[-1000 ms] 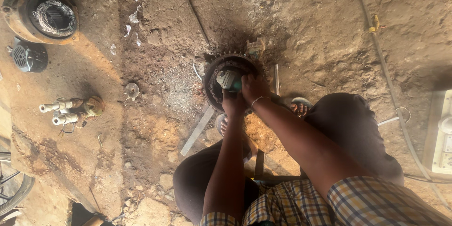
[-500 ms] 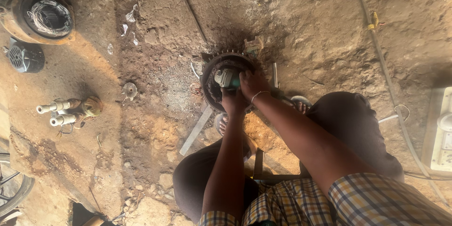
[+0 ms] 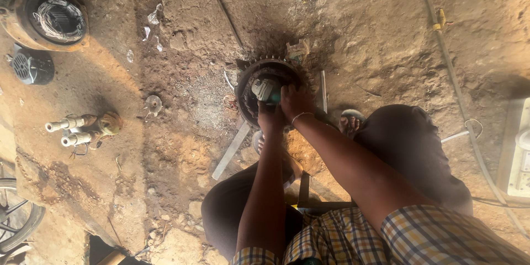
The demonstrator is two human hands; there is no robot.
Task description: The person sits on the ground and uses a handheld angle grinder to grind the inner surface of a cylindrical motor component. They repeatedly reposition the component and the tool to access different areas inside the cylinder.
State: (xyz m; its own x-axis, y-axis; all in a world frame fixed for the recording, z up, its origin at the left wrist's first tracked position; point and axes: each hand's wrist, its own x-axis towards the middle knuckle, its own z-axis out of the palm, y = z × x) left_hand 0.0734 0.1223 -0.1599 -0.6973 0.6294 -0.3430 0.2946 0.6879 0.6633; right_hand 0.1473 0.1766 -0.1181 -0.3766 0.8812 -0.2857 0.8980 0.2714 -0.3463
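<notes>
A person sits low on the bare brown dirt floor (image 3: 386, 38), knees apart, and works on a round dark metal housing with small teeth around its rim (image 3: 249, 95). It lies on the ground near the middle of the floor, just in front of the person's feet, with its open side facing up at the camera. So its long axis runs up and down, out of the ground.

The left hand (image 3: 271, 117) is at the near rim of the housing. Its fingers are curled and pressed together around the bottom of a small grey-green tool (image 3: 266, 89) that sits inside the opening. The right hand (image 3: 295, 101) is closed over the right side of the same tool, fingers tight together. I cannot tell what the tool's tip is doing inside.

The job looks part way done. The housing is open and looks mostly hollow, and other parts lie apart on the floor. A big round motor shell with pale wire coils inside (image 3: 47, 17) sits in the far left corner, with a small dark finned cover (image 3: 32, 67) just below it. Two short white and brass pipe fittings (image 3: 83, 130) lie by the left edge. A flat grey metal strip (image 3: 232, 149) lies slanted near the left knee. Nothing is put back together yet.
</notes>
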